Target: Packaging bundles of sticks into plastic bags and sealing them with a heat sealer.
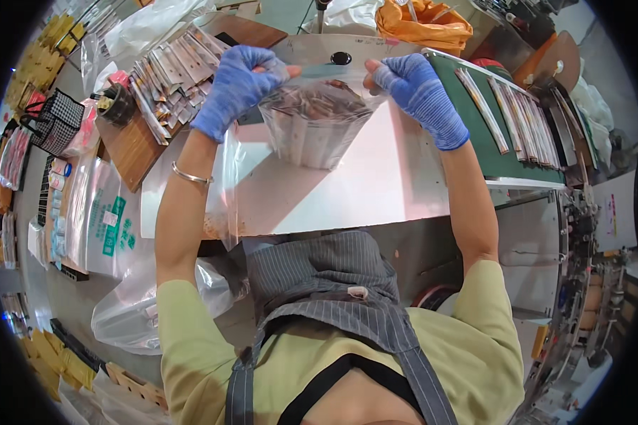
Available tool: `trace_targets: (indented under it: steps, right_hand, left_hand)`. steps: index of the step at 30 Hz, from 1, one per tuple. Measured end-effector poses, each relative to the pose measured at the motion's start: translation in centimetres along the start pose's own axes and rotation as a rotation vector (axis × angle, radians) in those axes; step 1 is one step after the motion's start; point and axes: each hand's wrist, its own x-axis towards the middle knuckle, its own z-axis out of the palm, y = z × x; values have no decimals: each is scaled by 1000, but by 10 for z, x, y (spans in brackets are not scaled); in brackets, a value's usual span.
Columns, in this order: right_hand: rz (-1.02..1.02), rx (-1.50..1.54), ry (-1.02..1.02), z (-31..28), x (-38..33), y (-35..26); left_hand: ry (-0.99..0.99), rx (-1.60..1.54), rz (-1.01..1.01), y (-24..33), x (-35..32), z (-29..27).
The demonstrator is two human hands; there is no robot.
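A clear plastic bag point(315, 138) stands on the white tabletop in front of me, filled with a bundle of slim printed packets. Its mouth is stretched wide between my two hands, which wear blue fingerless knit gloves. My left hand point(239, 85) pinches the top left corner of the bag. At the opposite corner, my right hand point(420, 92) is closed on the bag's edge with thumb and fingers. Through the film, the packets' lower parts look pale and their tops darker.
Many slim packets point(181, 64) lie piled on the left beside a wooden board point(131, 152) and a dark pot point(117, 103). On the right, a green conveyor belt point(468, 110) carries a row of similar packets point(528, 117). An orange bag point(422, 28) sits behind the table point(376, 198).
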Motion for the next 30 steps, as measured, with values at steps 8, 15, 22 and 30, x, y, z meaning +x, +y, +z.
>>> trace_targets:
  steps: [8, 15, 22, 30]
  right_hand:
    - [-430, -56, 286, 27, -46, 12]
    - [-341, 93, 101, 39, -123, -7]
    - [-258, 92, -12, 46, -157, -7]
    - [-396, 127, 68, 79, -171, 14]
  left_hand:
    - [13, 245, -86, 44, -56, 12]
    - [128, 407, -36, 57, -124, 31]
    - [289, 466, 72, 57, -164, 45]
    - [188, 137, -103, 46, -170, 32]
